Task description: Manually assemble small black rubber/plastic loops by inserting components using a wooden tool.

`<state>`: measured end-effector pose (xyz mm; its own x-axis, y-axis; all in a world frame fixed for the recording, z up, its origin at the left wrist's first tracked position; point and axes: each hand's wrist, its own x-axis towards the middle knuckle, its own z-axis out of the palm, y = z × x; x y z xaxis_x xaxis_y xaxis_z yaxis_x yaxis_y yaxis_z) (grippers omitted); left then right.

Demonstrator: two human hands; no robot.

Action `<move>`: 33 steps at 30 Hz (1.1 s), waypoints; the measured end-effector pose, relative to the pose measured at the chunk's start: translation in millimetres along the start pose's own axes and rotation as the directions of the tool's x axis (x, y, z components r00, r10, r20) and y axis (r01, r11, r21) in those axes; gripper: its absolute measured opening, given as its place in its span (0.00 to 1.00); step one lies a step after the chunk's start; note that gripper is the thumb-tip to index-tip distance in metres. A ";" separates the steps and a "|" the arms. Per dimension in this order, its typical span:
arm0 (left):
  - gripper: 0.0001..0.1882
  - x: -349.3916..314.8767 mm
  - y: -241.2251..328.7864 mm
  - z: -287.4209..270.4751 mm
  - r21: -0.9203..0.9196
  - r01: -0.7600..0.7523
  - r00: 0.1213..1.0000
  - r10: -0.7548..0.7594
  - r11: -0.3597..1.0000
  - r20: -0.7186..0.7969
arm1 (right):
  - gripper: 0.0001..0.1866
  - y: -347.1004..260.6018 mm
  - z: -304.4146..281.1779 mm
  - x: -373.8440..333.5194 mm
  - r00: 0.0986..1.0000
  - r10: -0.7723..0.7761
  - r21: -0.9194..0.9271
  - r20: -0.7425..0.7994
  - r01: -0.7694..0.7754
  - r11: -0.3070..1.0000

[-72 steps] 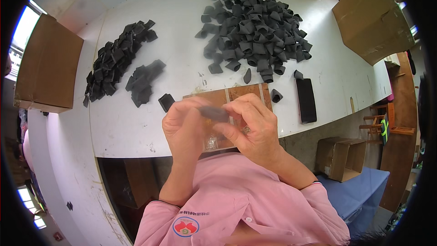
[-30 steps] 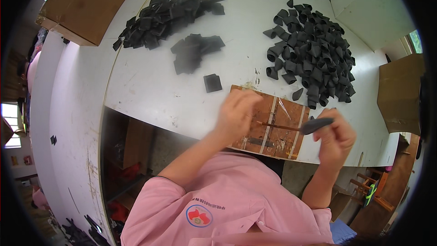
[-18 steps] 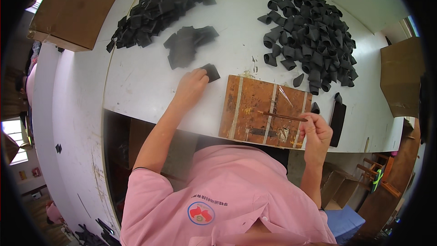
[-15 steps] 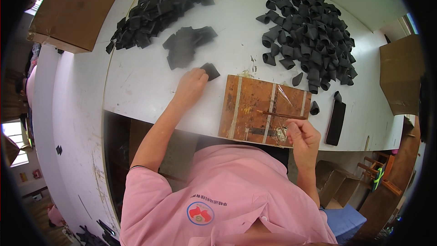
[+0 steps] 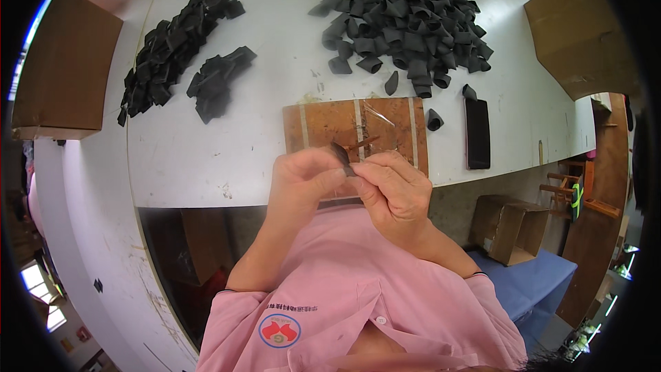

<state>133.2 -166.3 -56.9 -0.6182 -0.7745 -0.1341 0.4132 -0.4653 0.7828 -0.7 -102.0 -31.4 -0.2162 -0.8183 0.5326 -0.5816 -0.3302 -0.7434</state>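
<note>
Above the wooden board (image 5: 323, 120), my two hands meet close to my body. My left hand (image 5: 301, 178) is closed on a small black piece of sheet material (image 5: 342, 157), pinching it between thumb and fingers. From the other side, my right hand (image 5: 396, 189) grips the lower end of the same piece. Just behind the fingertips a thin brown stick (image 5: 365, 142) shows over the board; whether my right hand still holds it is hidden. Clear film (image 5: 379, 116) lies on the board, which carries pale strips and stains.
Flat black pieces form a long pile (image 5: 172, 52) and a smaller pile (image 5: 217, 83) at left. Curled black pieces (image 5: 413, 24) are heaped at the far right. A dark phone-like slab (image 5: 477, 134) lies right of the board. Cardboard boxes (image 5: 65, 62) stand at both sides.
My left hand has taken a flat black piece from near the smaller pile and brought it to my right hand over the board. The view has shifted.
</note>
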 end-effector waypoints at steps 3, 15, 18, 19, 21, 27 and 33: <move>0.02 0.0 -2.5 14.7 0.432 -0.107 0.990 0.137 0.896 -0.038 | 0.09 6.1 -5.1 -2.4 0.999 -0.048 -0.144 -0.003 0.047 0.988; 0.07 2.6 4.2 37.5 -0.234 0.162 0.987 -0.162 0.959 0.020 | 0.04 29.1 -24.3 -5.5 0.782 0.543 0.592 0.306 -0.602 0.535; 0.09 -0.5 -11.3 44.5 0.570 -0.174 0.934 0.318 0.803 -0.163 | 0.04 25.7 -28.1 -4.5 0.544 0.493 0.698 0.678 -0.687 -0.201; 0.11 -5.1 -12.9 42.9 0.708 -0.214 0.912 0.397 0.673 -0.102 | 0.04 23.9 -28.6 -2.3 0.549 0.490 0.700 0.677 -0.686 -0.198; 0.10 -2.5 -12.8 48.7 0.663 -0.238 0.896 0.424 0.710 -0.133 | 0.05 15.5 -31.4 5.1 0.517 0.511 0.668 0.687 -0.727 -0.161; 0.10 12.1 27.5 40.2 -0.638 0.235 0.972 -0.156 0.734 0.179 | 0.12 1.6 -43.4 45.0 0.756 0.342 0.588 0.558 -0.651 0.480; 0.12 22.2 10.6 14.3 -0.550 0.302 0.953 -0.257 0.778 0.160 | 0.13 52.8 -20.8 32.1 0.659 0.284 0.607 0.697 -0.753 0.255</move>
<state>114.3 -182.3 -42.9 -0.8023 -0.5500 -0.2319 0.5026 -0.8321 0.2345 -54.6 -135.9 -45.1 0.2387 -0.9606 -0.1425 0.4909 0.2460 -0.8358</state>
